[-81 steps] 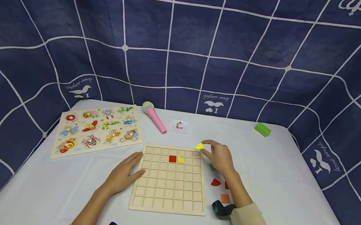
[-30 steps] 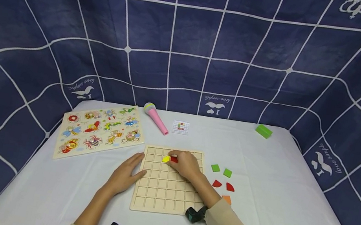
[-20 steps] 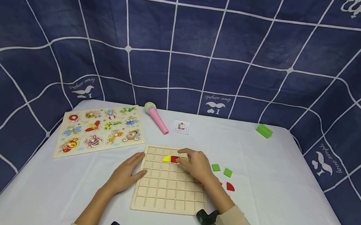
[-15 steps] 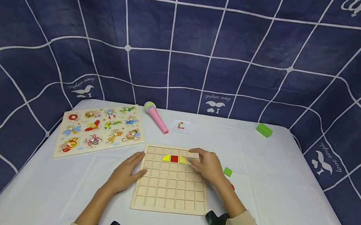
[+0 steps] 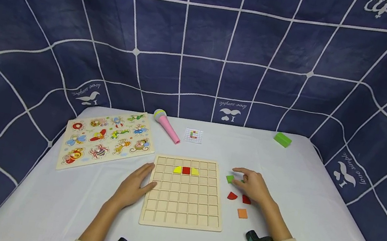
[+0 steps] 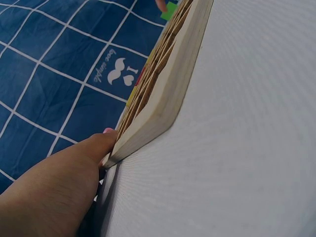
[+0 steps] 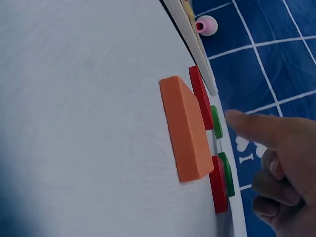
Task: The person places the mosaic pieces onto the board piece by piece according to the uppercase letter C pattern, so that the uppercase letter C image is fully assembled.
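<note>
On the table lies a wooden grid board [image 5: 183, 204]. Its upper cells hold a red square [image 5: 186, 170] between two yellow quarter-round pieces, the left yellow piece [image 5: 178, 169] and the right yellow piece [image 5: 194, 172]. My left hand [image 5: 132, 185] rests along the board's left edge, its thumb [image 6: 101, 145] on the rim. To the right of the board my right hand [image 5: 253, 186] hovers by a green square [image 5: 230, 179], index finger [image 7: 252, 126] extended and nothing pinched. A second green square [image 7: 227, 175] is mostly hidden by this hand in the head view.
Two red quarter-round pieces, the left red piece [image 5: 232, 196] and the right red piece [image 5: 246, 199], lie near an orange square [image 5: 242, 213]. Behind the board are a pattern card [image 5: 193, 135] and a pink toy microphone [image 5: 167, 126]. An insect puzzle [image 5: 107, 140] lies left; a green block [image 5: 282, 139] far right.
My right hand carried a yellow quarter-round piece onto the board; it now sits left of the red square. The hand then moved right, off the board, to the green squares. My left hand stayed put.
</note>
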Motion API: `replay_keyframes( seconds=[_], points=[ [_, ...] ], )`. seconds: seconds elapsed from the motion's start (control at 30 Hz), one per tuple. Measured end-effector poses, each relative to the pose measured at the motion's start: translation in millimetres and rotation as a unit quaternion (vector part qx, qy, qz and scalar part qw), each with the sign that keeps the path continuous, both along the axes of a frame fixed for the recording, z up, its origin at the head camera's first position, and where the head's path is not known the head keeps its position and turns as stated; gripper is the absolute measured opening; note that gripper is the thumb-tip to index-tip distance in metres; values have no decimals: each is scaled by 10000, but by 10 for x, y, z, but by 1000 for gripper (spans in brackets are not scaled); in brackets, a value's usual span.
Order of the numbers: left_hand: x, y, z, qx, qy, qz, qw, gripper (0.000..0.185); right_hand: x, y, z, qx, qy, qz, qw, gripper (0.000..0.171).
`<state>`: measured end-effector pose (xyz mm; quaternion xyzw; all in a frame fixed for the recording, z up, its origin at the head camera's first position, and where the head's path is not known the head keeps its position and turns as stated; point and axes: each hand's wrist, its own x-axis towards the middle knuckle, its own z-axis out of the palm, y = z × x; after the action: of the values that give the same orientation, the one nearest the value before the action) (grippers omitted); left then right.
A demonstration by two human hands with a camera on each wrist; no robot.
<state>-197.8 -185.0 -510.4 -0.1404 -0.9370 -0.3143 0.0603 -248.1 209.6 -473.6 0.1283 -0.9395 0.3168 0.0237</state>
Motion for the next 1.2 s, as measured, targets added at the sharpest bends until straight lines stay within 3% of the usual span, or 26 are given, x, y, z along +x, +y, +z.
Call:
replay_keyframes(
  seconds=[0.2, 0.67, 0.97, 1.2],
  points=[
    [3, 0, 17, 5, -3, -28, 10000, 65, 11, 87, -100, 86, -86, -28, 9999, 34],
    [5, 4, 11, 67, 40, -31, 10000, 64, 6, 114, -194, -59, 366, 3, 9993, 23],
    [6, 2, 15, 65, -18, -29, 10000, 64, 11, 53, -98, -90, 810, -29, 9967, 25],
    [11, 3, 25, 69, -45, -28, 10000, 64, 61, -268, 51, -171, 1370, 17, 9904, 28]
  ],
)
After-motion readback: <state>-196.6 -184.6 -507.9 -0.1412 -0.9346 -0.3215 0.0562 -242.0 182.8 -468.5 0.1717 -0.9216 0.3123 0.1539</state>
